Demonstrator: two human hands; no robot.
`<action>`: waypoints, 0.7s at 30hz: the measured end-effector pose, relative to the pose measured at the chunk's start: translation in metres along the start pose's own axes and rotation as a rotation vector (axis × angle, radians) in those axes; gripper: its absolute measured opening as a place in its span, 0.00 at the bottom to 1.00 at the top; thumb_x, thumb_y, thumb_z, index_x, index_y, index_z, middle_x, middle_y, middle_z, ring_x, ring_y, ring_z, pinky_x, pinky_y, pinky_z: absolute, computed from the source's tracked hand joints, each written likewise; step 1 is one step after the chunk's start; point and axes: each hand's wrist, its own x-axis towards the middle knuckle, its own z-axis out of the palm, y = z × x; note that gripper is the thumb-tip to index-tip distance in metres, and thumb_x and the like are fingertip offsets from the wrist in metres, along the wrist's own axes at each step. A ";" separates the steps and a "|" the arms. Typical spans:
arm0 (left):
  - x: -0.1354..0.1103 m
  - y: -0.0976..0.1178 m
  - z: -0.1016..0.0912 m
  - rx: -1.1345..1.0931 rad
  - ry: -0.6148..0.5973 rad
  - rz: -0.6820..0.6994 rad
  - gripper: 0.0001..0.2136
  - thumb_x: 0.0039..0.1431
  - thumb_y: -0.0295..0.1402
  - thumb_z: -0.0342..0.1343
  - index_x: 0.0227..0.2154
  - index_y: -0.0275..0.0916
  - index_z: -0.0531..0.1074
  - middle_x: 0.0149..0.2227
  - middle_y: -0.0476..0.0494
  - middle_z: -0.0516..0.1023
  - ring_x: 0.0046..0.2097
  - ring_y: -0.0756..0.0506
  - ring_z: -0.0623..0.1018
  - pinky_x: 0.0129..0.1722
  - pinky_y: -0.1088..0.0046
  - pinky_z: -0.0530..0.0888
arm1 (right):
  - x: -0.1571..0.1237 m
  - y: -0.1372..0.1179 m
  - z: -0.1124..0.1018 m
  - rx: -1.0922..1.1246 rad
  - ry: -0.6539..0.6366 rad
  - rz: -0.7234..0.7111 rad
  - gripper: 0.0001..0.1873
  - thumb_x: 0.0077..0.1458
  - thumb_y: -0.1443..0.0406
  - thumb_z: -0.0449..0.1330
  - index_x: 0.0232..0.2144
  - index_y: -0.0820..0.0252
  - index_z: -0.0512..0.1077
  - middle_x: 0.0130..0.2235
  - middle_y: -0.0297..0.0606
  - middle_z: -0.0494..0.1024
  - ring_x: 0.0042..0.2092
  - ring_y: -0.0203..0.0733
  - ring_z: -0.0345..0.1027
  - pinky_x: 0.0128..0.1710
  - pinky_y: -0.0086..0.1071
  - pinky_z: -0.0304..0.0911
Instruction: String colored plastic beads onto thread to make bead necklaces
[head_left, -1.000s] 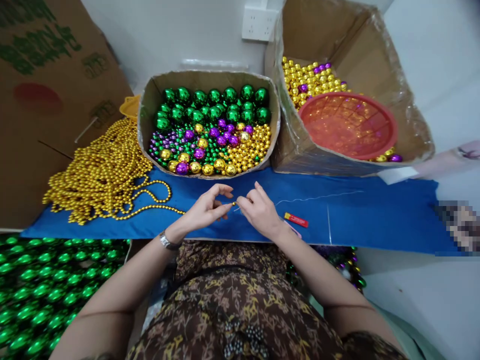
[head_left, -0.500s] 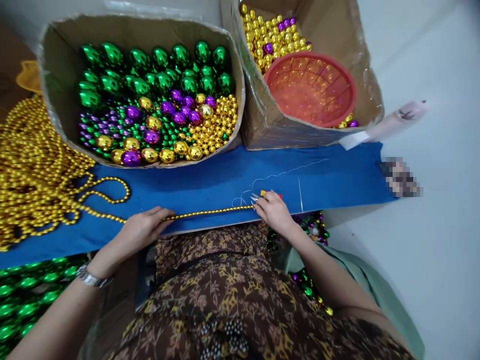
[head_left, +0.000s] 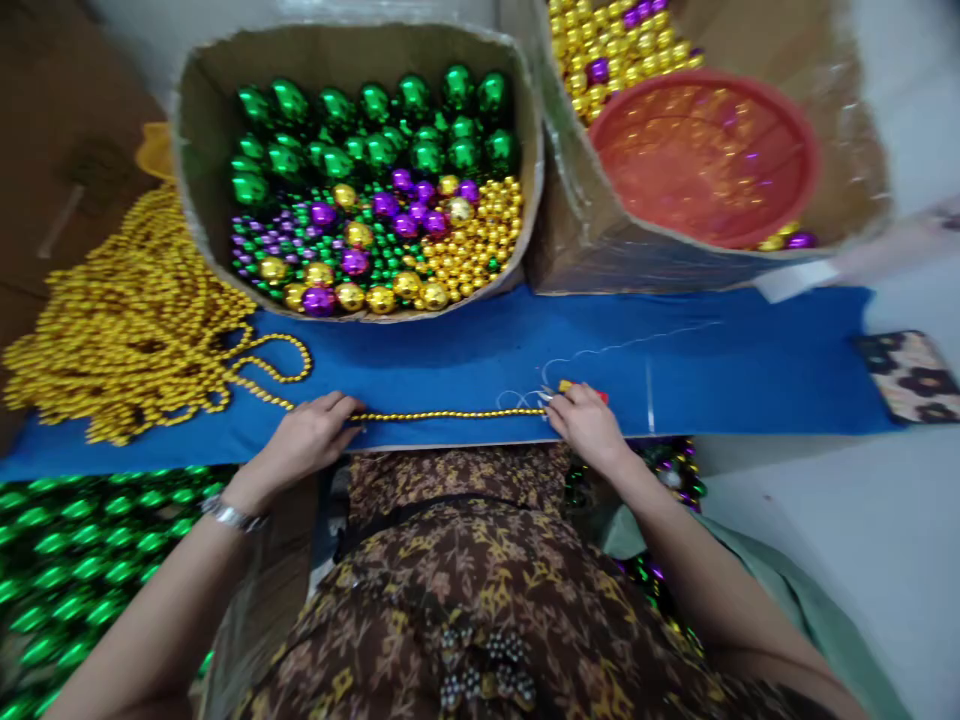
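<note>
A strand of small gold beads lies stretched straight along the near edge of the blue cloth. My left hand pinches the strand at its left, where it runs on into a big heap of gold bead strands. My right hand is closed on the strand's right end, beside a thin white thread and a small red and yellow object partly hidden by the fingers.
Behind the cloth stands a cardboard box of green, purple and gold balls. To its right, a second box holds gold beads and a red plastic basket. Green beads lie lower left. A patterned item sits far right.
My hands, together at the cloth's middle a second ago, have drawn apart and pulled the gold strand out straight. The head view has shifted and is blurred now.
</note>
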 end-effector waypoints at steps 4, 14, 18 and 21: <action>-0.005 -0.002 -0.006 -0.038 -0.023 -0.001 0.10 0.62 0.33 0.49 0.44 0.37 0.67 0.42 0.39 0.72 0.42 0.43 0.75 0.40 0.68 0.72 | -0.002 0.005 0.006 0.017 0.027 -0.016 0.16 0.63 0.62 0.50 0.31 0.62 0.75 0.31 0.44 0.70 0.38 0.46 0.65 0.47 0.39 0.59; -0.010 -0.012 0.000 -0.120 -0.013 0.125 0.10 0.67 0.33 0.45 0.43 0.38 0.70 0.40 0.41 0.72 0.42 0.45 0.72 0.43 0.69 0.71 | -0.002 0.007 0.006 -0.004 0.032 -0.041 0.19 0.63 0.60 0.48 0.29 0.62 0.75 0.29 0.44 0.68 0.35 0.45 0.61 0.39 0.35 0.58; -0.008 -0.008 0.001 -0.037 -0.019 0.142 0.12 0.66 0.33 0.44 0.43 0.38 0.72 0.39 0.40 0.72 0.41 0.44 0.71 0.42 0.68 0.69 | -0.002 0.007 0.006 0.002 0.031 -0.049 0.19 0.63 0.61 0.48 0.29 0.62 0.75 0.29 0.44 0.68 0.36 0.46 0.61 0.39 0.35 0.58; -0.007 -0.006 0.004 0.068 -0.033 0.116 0.11 0.65 0.32 0.46 0.39 0.39 0.73 0.36 0.40 0.72 0.39 0.44 0.71 0.37 0.69 0.68 | -0.002 0.007 0.006 0.012 0.022 -0.037 0.18 0.63 0.61 0.49 0.29 0.62 0.75 0.29 0.44 0.68 0.36 0.45 0.61 0.39 0.34 0.58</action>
